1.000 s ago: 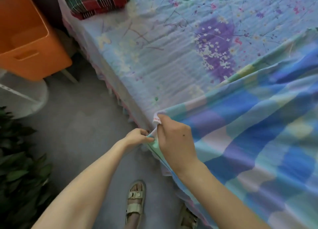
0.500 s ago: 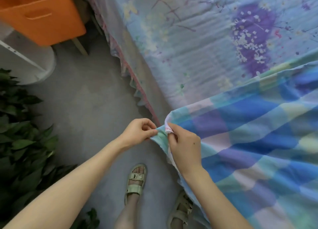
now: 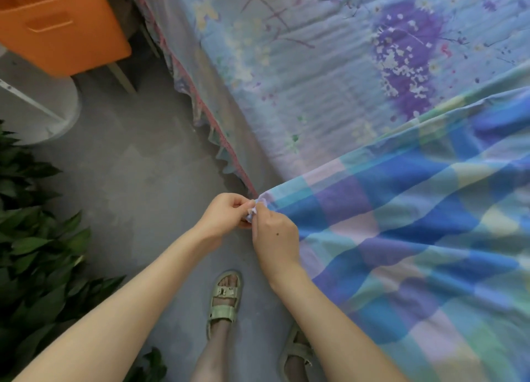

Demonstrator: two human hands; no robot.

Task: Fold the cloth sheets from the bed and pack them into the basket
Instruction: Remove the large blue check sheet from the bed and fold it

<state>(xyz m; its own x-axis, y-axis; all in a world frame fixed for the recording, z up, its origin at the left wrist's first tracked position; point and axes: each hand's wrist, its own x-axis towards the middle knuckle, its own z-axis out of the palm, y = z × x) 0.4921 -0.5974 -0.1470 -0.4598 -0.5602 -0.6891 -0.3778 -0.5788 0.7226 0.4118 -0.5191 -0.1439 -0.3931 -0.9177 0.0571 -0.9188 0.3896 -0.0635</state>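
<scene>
You are early in the job, as far as this view shows. The large checked cotton sheet in blue, green and lilac spreads away to the right of your hands across the bed with the pale blue floral quilted cover, and it looks barely folded. It hangs off the bed edge beside your right forearm. The square orange plastic basket stands well up and to the left of your hands, and nothing shows inside the part you can see.

Both hands meet at one corner of the sheet, just off the bed edge. Your left hand pinches the bunched corner with curled fingers. Your right hand pinches the same corner from the other side, the two hands touching.

The far side of the sheet runs out of frame, so you cannot tell how its other corners lie. The basket's interior is cut off at the top. The corner's layers between your fingertips are too crumpled to count.
</scene>
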